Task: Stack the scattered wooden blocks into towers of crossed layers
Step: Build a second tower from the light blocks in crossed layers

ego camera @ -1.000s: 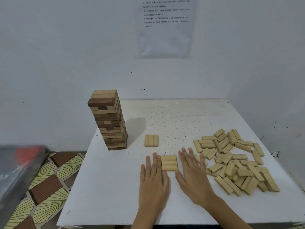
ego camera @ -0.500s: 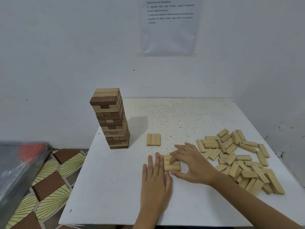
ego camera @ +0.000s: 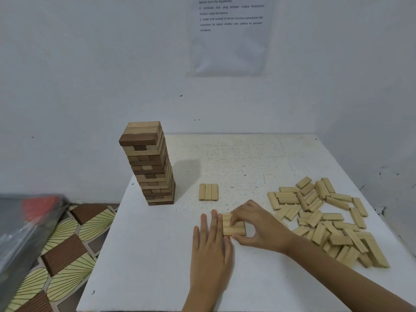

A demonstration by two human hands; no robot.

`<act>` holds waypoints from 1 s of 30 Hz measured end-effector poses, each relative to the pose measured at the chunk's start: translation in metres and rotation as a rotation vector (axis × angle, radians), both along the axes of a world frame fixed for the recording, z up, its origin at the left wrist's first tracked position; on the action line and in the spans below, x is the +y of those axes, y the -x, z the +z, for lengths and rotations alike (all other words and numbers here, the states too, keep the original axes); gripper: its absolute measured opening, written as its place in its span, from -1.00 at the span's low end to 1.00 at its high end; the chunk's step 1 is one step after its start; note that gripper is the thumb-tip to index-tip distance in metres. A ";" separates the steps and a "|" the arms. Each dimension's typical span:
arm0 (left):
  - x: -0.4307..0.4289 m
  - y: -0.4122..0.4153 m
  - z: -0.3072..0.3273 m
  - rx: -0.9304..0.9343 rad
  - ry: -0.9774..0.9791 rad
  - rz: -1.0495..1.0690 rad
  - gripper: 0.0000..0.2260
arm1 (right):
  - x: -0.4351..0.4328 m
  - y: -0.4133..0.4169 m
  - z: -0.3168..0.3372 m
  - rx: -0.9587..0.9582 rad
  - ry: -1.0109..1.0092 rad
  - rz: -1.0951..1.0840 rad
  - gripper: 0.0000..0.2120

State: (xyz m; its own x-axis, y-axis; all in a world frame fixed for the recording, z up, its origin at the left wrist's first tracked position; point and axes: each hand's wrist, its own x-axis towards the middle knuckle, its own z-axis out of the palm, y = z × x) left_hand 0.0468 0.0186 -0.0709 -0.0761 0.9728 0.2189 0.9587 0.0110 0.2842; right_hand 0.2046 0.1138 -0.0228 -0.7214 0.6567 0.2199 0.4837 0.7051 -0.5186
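Observation:
A flat layer of three pale wooden blocks [ego camera: 234,228] lies near the front middle of the white table [ego camera: 144,255]. My left hand [ego camera: 210,248] lies flat, its fingertips pressed against the layer's left edge. My right hand [ego camera: 258,224] pinches the layer, fingers on its far side and thumb at its near right corner. A second three-block layer [ego camera: 208,192] lies just beyond. A tall tower of light and dark blocks [ego camera: 149,163] stands at the table's back left. A loose pile of several pale blocks [ego camera: 324,219] covers the right side.
The table stands in a corner with white walls behind and to the right. A printed sheet [ego camera: 229,34] hangs on the back wall. Left of the table lie a patterned floor mat [ego camera: 63,251] and a grey plastic-wrapped object [ego camera: 24,224].
My right hand went from lying flat beside the near layer to curling over it and pinching it. The left hand stayed flat against its left edge. The camera shifted slightly.

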 end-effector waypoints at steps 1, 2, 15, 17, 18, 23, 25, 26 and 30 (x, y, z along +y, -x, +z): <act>0.000 0.000 0.000 -0.010 0.004 0.001 -0.50 | 0.000 0.001 0.000 0.005 0.016 0.003 -0.78; 0.000 0.000 0.000 -0.023 0.009 -0.003 -0.50 | 0.000 0.001 0.000 0.009 0.030 0.003 -0.77; 0.015 0.009 0.036 -0.715 0.127 0.026 -0.38 | 0.008 0.024 0.011 0.195 0.082 -0.154 -0.66; 0.024 0.011 0.044 -0.955 0.087 0.058 -0.40 | 0.015 0.034 0.018 0.202 0.080 -0.158 -0.66; 0.028 0.013 0.046 -1.062 0.063 0.073 -0.38 | 0.019 0.039 0.022 0.202 0.082 -0.159 -0.65; 0.054 0.021 0.043 -1.259 -0.018 0.136 -0.33 | 0.041 0.056 0.029 0.190 0.125 -0.167 -0.62; 0.064 0.026 0.044 -1.246 -0.026 0.168 -0.44 | 0.049 0.063 0.029 0.173 0.128 -0.178 -0.61; 0.068 0.027 0.045 -1.237 -0.029 0.175 -0.51 | 0.052 0.066 0.030 0.164 0.128 -0.186 -0.60; 0.078 0.032 0.044 -1.239 -0.038 0.184 -0.49 | 0.065 0.075 0.029 0.133 0.125 -0.202 -0.58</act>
